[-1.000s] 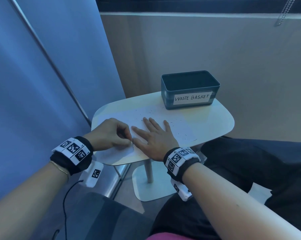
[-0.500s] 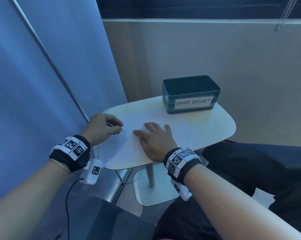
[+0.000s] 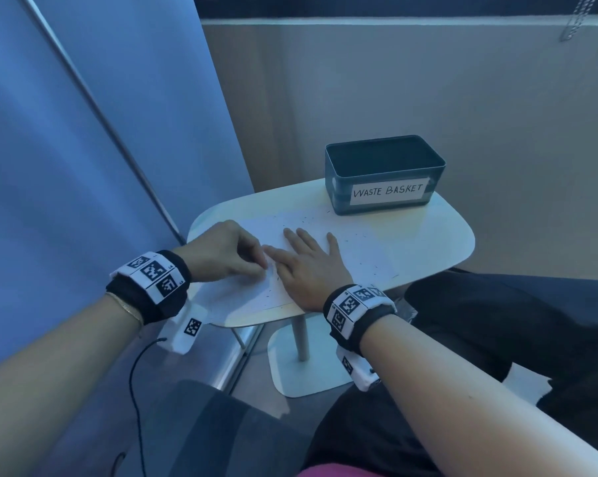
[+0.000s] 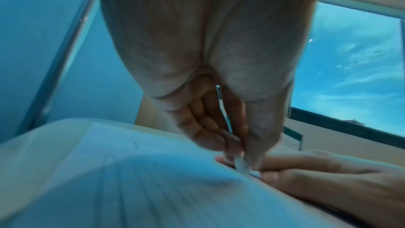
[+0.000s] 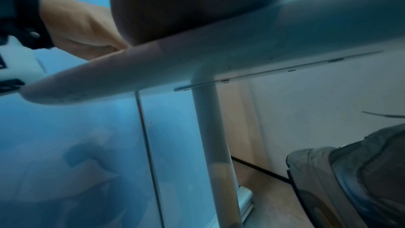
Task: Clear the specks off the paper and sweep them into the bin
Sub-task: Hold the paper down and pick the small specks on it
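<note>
At frame centre, the right hand [image 3: 307,266] lies flat, fingers straight, on the speckled paper [image 3: 359,249] while the left hand [image 3: 221,251] pinches its edge; lift gently so specks slide toward the bin [image 3: 383,175], upper right on the tabletop [image 3: 438,235].

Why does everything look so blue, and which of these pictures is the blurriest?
Head view: sharp, with a blue cast from the curtain side; the bin's label is readable. Left wrist view: the paper is smeared with blur near the lens. Right wrist view: blurriest, mostly the table's underside.
</note>
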